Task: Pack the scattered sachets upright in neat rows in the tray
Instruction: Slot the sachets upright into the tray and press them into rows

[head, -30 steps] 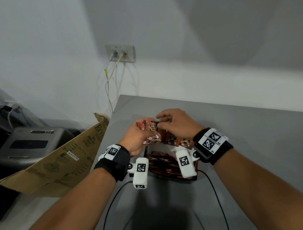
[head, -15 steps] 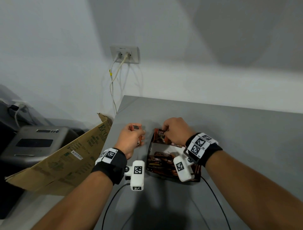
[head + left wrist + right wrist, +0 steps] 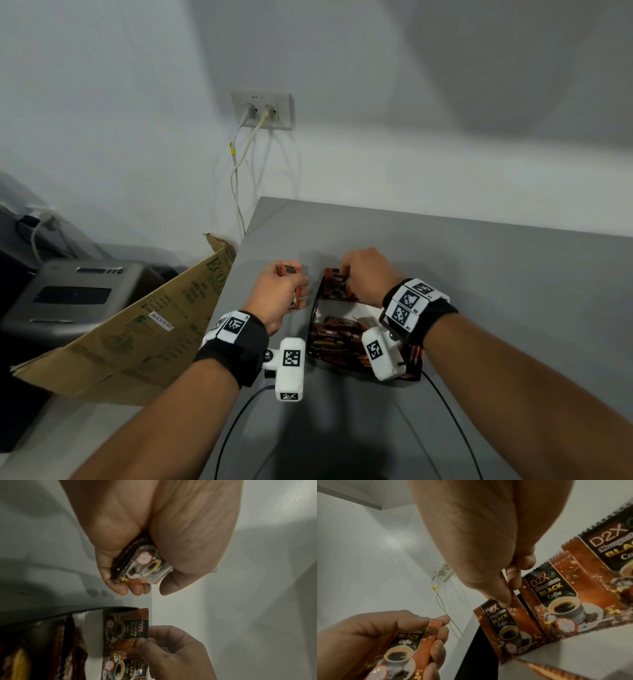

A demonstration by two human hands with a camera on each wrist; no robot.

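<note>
My left hand (image 3: 286,286) hovers just left of the black tray (image 3: 313,310) and grips a small stack of brown-orange coffee sachets (image 3: 142,563). Over the tray's far left corner, my right hand (image 3: 346,274) pinches the top edge of an upright sachet (image 3: 503,626). That sachet stands at the left end of a row of upright sachets (image 3: 559,595) along the far wall, on white lining. Several loose sachets (image 3: 339,339) lie flat in the near part of the tray, partly hidden by my right wrist camera.
The table's left edge (image 3: 246,240) runs close beside my left hand. A cardboard box (image 3: 137,329) leans beyond that edge, with a grey device (image 3: 68,294) behind it. A wall socket (image 3: 262,109) with hanging cables is at the back. Black cables (image 3: 236,421) trail toward me.
The hands were together above the tray's far side. The left hand has drawn left with its stack, and the right hand has come down with one sachet into the far left corner.
</note>
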